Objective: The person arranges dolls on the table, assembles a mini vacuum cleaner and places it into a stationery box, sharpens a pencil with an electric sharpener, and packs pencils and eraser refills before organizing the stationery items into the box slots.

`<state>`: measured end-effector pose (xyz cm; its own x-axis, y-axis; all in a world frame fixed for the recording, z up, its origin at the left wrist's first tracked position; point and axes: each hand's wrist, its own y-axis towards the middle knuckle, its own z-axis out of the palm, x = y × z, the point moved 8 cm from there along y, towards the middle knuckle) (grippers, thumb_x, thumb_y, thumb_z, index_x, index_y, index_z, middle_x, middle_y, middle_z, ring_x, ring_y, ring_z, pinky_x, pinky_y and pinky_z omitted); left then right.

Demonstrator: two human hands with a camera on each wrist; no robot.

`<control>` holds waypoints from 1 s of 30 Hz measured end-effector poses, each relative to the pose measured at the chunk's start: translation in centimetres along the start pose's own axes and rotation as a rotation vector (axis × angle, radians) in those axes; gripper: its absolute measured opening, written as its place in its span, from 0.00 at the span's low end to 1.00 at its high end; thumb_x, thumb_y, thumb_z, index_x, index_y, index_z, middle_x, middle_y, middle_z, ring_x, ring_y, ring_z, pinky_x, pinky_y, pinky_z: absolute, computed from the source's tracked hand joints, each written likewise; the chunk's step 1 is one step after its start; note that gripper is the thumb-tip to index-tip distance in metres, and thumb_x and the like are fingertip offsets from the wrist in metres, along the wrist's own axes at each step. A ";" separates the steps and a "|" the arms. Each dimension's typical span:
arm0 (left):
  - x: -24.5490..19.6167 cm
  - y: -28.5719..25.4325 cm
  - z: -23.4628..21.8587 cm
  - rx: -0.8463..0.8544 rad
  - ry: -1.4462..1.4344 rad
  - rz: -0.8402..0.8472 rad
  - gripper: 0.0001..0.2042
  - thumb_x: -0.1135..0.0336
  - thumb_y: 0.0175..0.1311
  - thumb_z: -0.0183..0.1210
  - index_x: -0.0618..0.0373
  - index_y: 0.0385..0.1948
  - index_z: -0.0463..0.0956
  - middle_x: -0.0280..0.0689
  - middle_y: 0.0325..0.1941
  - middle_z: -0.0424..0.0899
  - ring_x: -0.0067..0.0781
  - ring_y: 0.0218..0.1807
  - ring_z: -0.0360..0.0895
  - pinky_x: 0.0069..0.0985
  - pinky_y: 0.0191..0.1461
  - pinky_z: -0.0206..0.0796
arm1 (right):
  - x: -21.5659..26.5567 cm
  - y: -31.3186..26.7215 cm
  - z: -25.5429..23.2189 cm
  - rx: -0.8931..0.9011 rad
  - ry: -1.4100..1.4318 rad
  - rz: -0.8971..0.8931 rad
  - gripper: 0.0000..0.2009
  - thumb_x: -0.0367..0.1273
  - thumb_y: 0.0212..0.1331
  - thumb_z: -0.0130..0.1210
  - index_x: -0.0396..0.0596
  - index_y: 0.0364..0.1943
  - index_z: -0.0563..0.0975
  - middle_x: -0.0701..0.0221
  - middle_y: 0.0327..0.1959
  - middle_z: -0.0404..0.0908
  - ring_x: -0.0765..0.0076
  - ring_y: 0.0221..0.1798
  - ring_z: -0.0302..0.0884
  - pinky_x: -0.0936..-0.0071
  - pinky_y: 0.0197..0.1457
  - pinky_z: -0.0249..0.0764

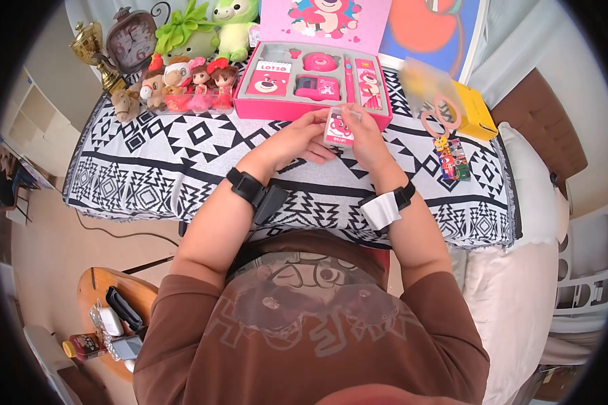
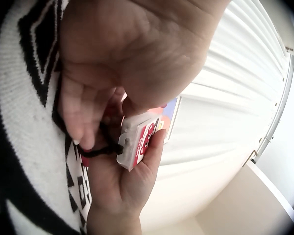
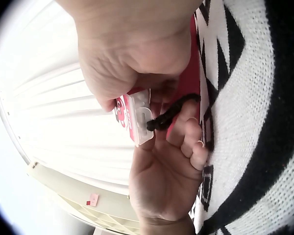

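Observation:
Both hands hold a clear plastic card holder (image 1: pixel 342 129) with a pink and white bear card inside, in front of the pink gift box. My right hand (image 1: pixel 366 138) grips its right side, the thumb lying along the case. From the other side my left hand (image 1: pixel 302 140) reaches in, thumb and forefinger at the case and its other fingers loosely bent below. In the right wrist view a black cord (image 3: pixel 172 113) runs from the slot at the holder's end to the left fingers. The cord's far part is hidden by the hands.
The open pink gift box (image 1: pixel 270 108) holds a notebook, a pink rounded item and other stationery. Small dolls (image 1: pixel 203 81), plush toys and a trophy (image 1: pixel 91 47) stand at left. A yellow box (image 1: pixel 478 111) and a colourful keychain (image 1: pixel 451 158) lie at right on the patterned cloth (image 1: pixel 182 182).

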<state>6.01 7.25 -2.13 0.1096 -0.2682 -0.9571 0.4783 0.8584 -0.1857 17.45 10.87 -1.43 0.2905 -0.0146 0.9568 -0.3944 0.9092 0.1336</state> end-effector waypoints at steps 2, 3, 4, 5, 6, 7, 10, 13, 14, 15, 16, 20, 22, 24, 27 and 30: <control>-0.1 0.1 -0.3 -0.013 -0.065 0.030 0.20 0.60 0.73 0.45 0.57 0.62 0.63 0.38 0.52 0.79 0.31 0.50 0.81 0.26 0.47 0.75 | -0.1 -0.2 0.7 0.069 -0.012 0.014 0.12 0.37 0.70 0.50 0.43 0.48 0.74 0.68 0.46 0.80 0.77 0.47 0.78 0.78 0.50 0.76; -0.3 0.2 -0.5 -0.026 -0.128 0.062 0.20 0.60 0.73 0.45 0.57 0.62 0.63 0.39 0.53 0.78 0.31 0.51 0.80 0.27 0.48 0.75 | -0.2 -0.3 1.3 0.138 -0.025 0.026 0.11 0.36 0.70 0.50 0.43 0.48 0.75 0.69 0.47 0.80 0.78 0.47 0.78 0.79 0.49 0.76; -0.1 0.5 -0.9 -0.028 -0.129 0.063 0.20 0.60 0.73 0.45 0.57 0.62 0.63 0.39 0.53 0.78 0.31 0.51 0.80 0.27 0.48 0.75 | 0.0 -0.4 1.5 0.140 -0.025 0.026 0.11 0.36 0.70 0.50 0.43 0.48 0.75 0.69 0.47 0.80 0.78 0.47 0.78 0.79 0.49 0.76; -0.1 0.8 -1.2 0.004 -0.165 0.107 0.21 0.60 0.73 0.46 0.58 0.63 0.62 0.39 0.55 0.78 0.32 0.52 0.80 0.28 0.50 0.75 | 0.1 -0.5 1.8 0.145 -0.031 0.036 0.12 0.35 0.70 0.50 0.43 0.49 0.75 0.70 0.47 0.80 0.78 0.47 0.78 0.79 0.50 0.76; -0.3 1.0 -1.4 0.037 -0.200 0.151 0.21 0.60 0.73 0.46 0.59 0.63 0.62 0.40 0.56 0.77 0.32 0.52 0.80 0.29 0.52 0.74 | 0.1 -0.5 2.0 0.149 -0.038 0.045 0.12 0.35 0.70 0.50 0.43 0.50 0.76 0.71 0.47 0.80 0.79 0.47 0.77 0.79 0.50 0.76; -0.4 1.0 -1.7 0.037 -0.201 0.151 0.21 0.60 0.73 0.46 0.59 0.63 0.62 0.40 0.56 0.77 0.32 0.52 0.80 0.29 0.52 0.74 | -0.1 -0.5 1.9 0.149 -0.038 0.045 0.12 0.35 0.70 0.50 0.43 0.50 0.76 0.71 0.47 0.80 0.79 0.47 0.77 0.79 0.50 0.76; -0.9 0.6 0.0 0.267 -0.421 0.137 0.21 0.59 0.73 0.48 0.60 0.62 0.63 0.40 0.58 0.75 0.31 0.53 0.78 0.29 0.54 0.73 | -0.4 -0.4 1.7 0.179 -0.005 0.029 0.12 0.34 0.69 0.53 0.43 0.50 0.76 0.71 0.48 0.79 0.80 0.47 0.76 0.79 0.52 0.75; -1.6 0.3 -0.7 0.061 -0.262 0.231 0.21 0.60 0.71 0.52 0.60 0.61 0.64 0.39 0.57 0.75 0.29 0.55 0.77 0.29 0.54 0.72 | 0.1 -0.3 1.8 0.159 -0.181 -0.010 0.13 0.34 0.67 0.55 0.42 0.49 0.74 0.70 0.49 0.78 0.79 0.49 0.76 0.79 0.53 0.73; -1.8 0.2 -1.0 0.036 -0.256 0.250 0.21 0.61 0.71 0.53 0.60 0.61 0.64 0.39 0.57 0.75 0.28 0.55 0.76 0.29 0.54 0.72 | 0.7 -0.3 1.8 0.120 -0.237 -0.073 0.14 0.35 0.67 0.56 0.42 0.50 0.73 0.69 0.50 0.78 0.79 0.49 0.75 0.79 0.53 0.73; -1.8 0.1 -1.3 0.012 -0.252 0.269 0.21 0.62 0.70 0.55 0.60 0.61 0.65 0.38 0.57 0.75 0.27 0.55 0.75 0.28 0.54 0.72 | 1.2 -0.3 1.7 0.079 -0.293 -0.134 0.15 0.35 0.66 0.57 0.41 0.50 0.72 0.69 0.50 0.77 0.79 0.49 0.75 0.79 0.53 0.72; -1.6 0.2 -1.3 0.012 -0.250 0.266 0.21 0.62 0.70 0.55 0.60 0.61 0.65 0.38 0.57 0.75 0.27 0.55 0.75 0.28 0.54 0.72 | 0.8 -0.2 1.6 0.077 -0.290 -0.133 0.15 0.35 0.66 0.57 0.41 0.50 0.72 0.69 0.50 0.77 0.79 0.49 0.75 0.79 0.53 0.72; -2.2 0.5 -1.4 -0.012 -0.273 0.387 0.19 0.64 0.70 0.54 0.56 0.60 0.66 0.35 0.54 0.76 0.24 0.53 0.76 0.25 0.52 0.72 | 0.1 -0.1 1.0 -0.002 -0.201 0.013 0.18 0.37 0.66 0.56 0.40 0.53 0.69 0.66 0.47 0.78 0.73 0.44 0.79 0.75 0.47 0.77; -2.4 0.4 -1.6 -0.037 -0.277 0.432 0.18 0.65 0.70 0.55 0.54 0.59 0.67 0.33 0.52 0.77 0.22 0.51 0.76 0.24 0.51 0.71 | -1.0 -0.4 1.0 0.018 -0.086 0.164 0.18 0.37 0.66 0.56 0.40 0.52 0.69 0.65 0.46 0.79 0.71 0.43 0.81 0.74 0.44 0.79; -2.9 0.2 -2.7 -0.150 -0.238 0.497 0.14 0.70 0.69 0.56 0.57 0.54 0.68 0.34 0.45 0.79 0.24 0.47 0.77 0.26 0.51 0.73 | -0.8 0.1 1.0 0.064 -0.084 0.070 0.18 0.37 0.66 0.56 0.40 0.52 0.69 0.65 0.45 0.80 0.67 0.40 0.83 0.73 0.39 0.81; -2.7 0.2 -2.9 -0.165 -0.238 0.490 0.14 0.71 0.68 0.57 0.57 0.53 0.69 0.33 0.43 0.80 0.22 0.46 0.77 0.23 0.49 0.71 | -0.6 -0.1 1.1 0.055 -0.090 0.066 0.17 0.36 0.66 0.56 0.41 0.51 0.70 0.66 0.44 0.80 0.67 0.40 0.83 0.74 0.39 0.80; -3.4 -0.4 -2.4 -0.121 -0.229 0.497 0.13 0.72 0.67 0.58 0.57 0.51 0.70 0.32 0.41 0.80 0.20 0.44 0.77 0.19 0.47 0.69 | -0.2 0.0 0.9 0.042 -0.088 0.001 0.15 0.36 0.66 0.56 0.41 0.50 0.71 0.66 0.44 0.81 0.69 0.39 0.83 0.76 0.38 0.80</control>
<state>3.36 8.87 0.71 0.4893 0.1053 -0.8658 0.2186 0.9462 0.2386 16.60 10.52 -1.35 0.2132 -0.0523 0.9756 -0.4312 0.8910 0.1420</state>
